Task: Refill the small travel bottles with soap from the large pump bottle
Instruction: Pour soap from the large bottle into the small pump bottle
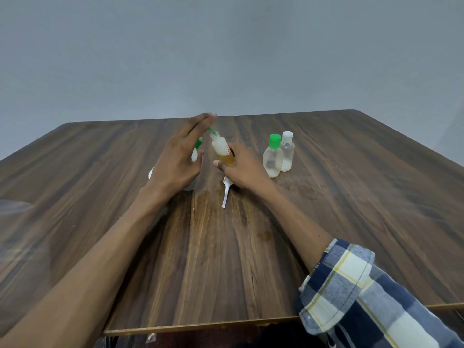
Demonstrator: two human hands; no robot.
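Here, right hand grips translucent plastic travel bottle, amber liquid low; left hand flat-fingered just beside it, over grained wood table.

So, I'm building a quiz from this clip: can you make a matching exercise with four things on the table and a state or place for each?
Things:
1. tilted small bottle
2. green-capped bottle
3. white-capped bottle
4. white pump tube

States:
A. lying flat on the table
B. held in the right hand, amber liquid at its bottom
C. upright, behind and right of its neighbour
D. upright, green lid on

Pairs: 1-B, 2-D, 3-C, 4-A
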